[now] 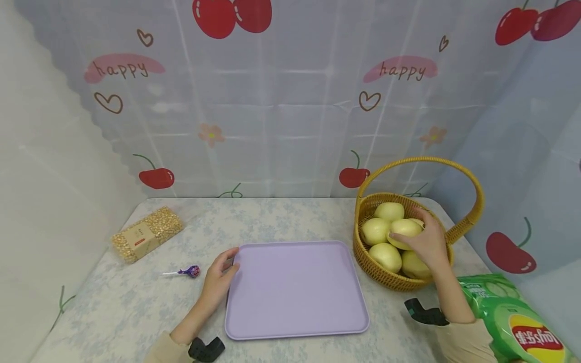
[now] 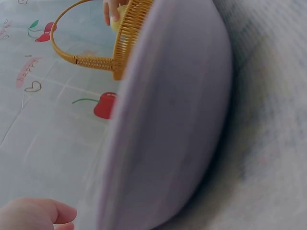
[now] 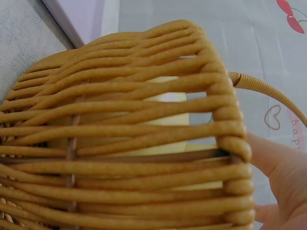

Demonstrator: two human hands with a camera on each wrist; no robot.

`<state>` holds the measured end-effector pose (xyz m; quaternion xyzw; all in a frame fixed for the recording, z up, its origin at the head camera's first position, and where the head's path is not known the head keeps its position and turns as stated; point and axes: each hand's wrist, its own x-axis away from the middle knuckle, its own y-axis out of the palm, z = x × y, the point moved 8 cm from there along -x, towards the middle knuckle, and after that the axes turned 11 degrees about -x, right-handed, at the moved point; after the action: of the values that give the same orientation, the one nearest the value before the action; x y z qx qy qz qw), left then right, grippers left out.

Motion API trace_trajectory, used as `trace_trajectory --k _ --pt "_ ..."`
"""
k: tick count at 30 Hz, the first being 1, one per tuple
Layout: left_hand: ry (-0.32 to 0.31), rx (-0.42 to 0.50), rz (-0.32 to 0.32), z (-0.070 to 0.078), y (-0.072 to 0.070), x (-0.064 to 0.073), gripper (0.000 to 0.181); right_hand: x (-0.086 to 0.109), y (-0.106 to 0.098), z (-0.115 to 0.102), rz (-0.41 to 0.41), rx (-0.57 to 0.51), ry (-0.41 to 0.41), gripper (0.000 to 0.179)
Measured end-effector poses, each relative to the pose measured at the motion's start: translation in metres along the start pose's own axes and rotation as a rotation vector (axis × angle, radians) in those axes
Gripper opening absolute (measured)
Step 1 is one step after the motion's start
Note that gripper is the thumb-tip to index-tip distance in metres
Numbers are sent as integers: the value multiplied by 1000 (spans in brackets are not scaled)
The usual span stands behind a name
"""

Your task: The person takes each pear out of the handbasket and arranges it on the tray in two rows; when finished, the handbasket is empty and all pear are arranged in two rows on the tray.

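Yellow fruit (image 1: 405, 232) in right hand (image 1: 431, 244), inside basket (image 1: 375, 273)

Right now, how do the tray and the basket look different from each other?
The tray is lilac, smooth and shallow; the basket is golden-brown, woven and deeper. The basket has an arched handle; the tray has none. The basket holds pale yellow-green fruits; the tray holds nothing. Both rest on the table.

Left hand (image 1: 219, 276), 1: at left, fingers slightly bent. Right hand (image 1: 430, 241), 1: far right, thumb and fingers gripping.
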<state>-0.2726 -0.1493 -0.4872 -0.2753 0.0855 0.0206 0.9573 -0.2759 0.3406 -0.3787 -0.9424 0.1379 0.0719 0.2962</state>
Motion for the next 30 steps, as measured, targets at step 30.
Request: trace_trajectory --k 30 --pt "-10 -8 -12 19 -5 4 35 -3 6 11 -6 -91 -63 79"
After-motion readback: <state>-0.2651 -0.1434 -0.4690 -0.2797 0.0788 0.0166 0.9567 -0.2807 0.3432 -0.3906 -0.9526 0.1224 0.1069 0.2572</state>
